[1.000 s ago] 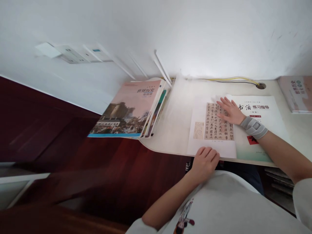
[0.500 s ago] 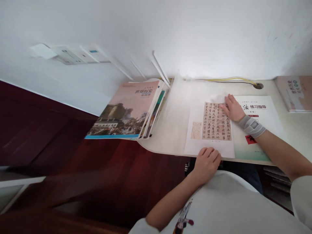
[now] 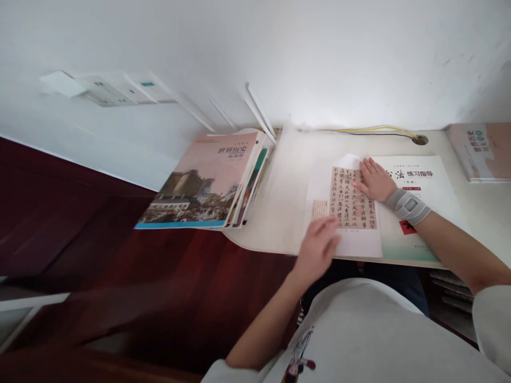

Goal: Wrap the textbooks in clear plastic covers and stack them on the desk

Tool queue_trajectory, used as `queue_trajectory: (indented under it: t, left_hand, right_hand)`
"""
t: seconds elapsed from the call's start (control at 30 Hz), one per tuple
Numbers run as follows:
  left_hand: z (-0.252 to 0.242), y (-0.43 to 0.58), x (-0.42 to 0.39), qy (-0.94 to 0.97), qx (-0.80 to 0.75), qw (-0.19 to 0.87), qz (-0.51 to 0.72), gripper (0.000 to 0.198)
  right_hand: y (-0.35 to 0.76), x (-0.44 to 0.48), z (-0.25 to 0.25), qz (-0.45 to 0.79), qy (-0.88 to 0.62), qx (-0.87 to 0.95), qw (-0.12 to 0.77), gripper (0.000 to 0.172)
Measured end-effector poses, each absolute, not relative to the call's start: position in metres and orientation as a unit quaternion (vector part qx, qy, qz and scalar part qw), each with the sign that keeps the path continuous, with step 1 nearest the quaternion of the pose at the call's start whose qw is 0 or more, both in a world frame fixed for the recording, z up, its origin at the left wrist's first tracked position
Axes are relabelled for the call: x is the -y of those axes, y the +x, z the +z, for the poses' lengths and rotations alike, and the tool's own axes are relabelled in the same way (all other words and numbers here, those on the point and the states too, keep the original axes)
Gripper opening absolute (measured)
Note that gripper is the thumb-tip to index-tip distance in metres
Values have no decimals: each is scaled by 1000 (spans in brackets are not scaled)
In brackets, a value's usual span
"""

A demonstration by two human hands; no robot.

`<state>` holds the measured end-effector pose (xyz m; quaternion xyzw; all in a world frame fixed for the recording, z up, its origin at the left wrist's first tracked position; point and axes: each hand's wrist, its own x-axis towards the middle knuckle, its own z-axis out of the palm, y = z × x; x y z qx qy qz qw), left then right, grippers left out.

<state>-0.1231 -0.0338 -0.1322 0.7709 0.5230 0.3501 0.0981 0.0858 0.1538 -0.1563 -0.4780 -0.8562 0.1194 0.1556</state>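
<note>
The booklet (image 3: 387, 229) lay right of the frame's centre, spread flat on the counter (image 3: 279, 213), its near edge close to the counter's near edge. Its left part was white with a brown panel of calligraphy (image 3: 347, 199); its right part carried dark characters, a red patch and green shading at the bottom. The right hand (image 3: 377, 181) rested palm down across the upper middle of it, fingers open and extended, the thumb set apart over the panel. A grey wristband (image 3: 409, 207) circled that wrist. The left hand (image 3: 317, 247), blurred, was over the booklet's lower left corner, its fingers loosely bent and parted; whether they touched the paper could not be told.

Left of centre, a stack of books (image 3: 203, 183) sat at the counter's left end, a pink cover with a picture of a building on top. At the right edge of the frame lay another pink book (image 3: 481, 154). A yellow cable (image 3: 375, 128) ran along the back of the counter to a round hole (image 3: 420, 140). Wall sockets (image 3: 107, 90) showed at upper left, dark red floor (image 3: 199, 282) at lower left, and a pale shirt (image 3: 383, 319) at the bottom.
</note>
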Motion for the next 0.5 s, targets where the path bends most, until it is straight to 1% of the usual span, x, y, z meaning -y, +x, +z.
queue_trajectory:
  t: [0.07,0.1,0.2,0.27,0.33,0.4,0.5]
  left_hand:
    - [-131,-148,15,692,-602,124,379,37]
    - [-132,-159,5,653,-629,159,391,40]
    - [-136,-181,-18,540,-645,337,422,46]
    - [-138,-184,-29,491,-626,412,444,49]
    - [-136,-181,-37,483,-620,412,461,51]
    - [-131,-175,-45,508,-617,384,462,52]
    - [-121,-170,-65,556,-590,372,452,60]
  right_hand:
    - [86,-154,-155,114,-479,858,149,98]
    - [86,-154,-155,110,-478,859,144,98]
    - [86,-154,-155,94,-479,863,131,97]
    - [86,-154,-155,84,-480,864,126,97]
    - [86,-153,-154,78,-471,871,118,95]
    - [86,-152,-151,77,-455,881,104,92]
    - [87,-150,-147,73,-431,895,84,86]
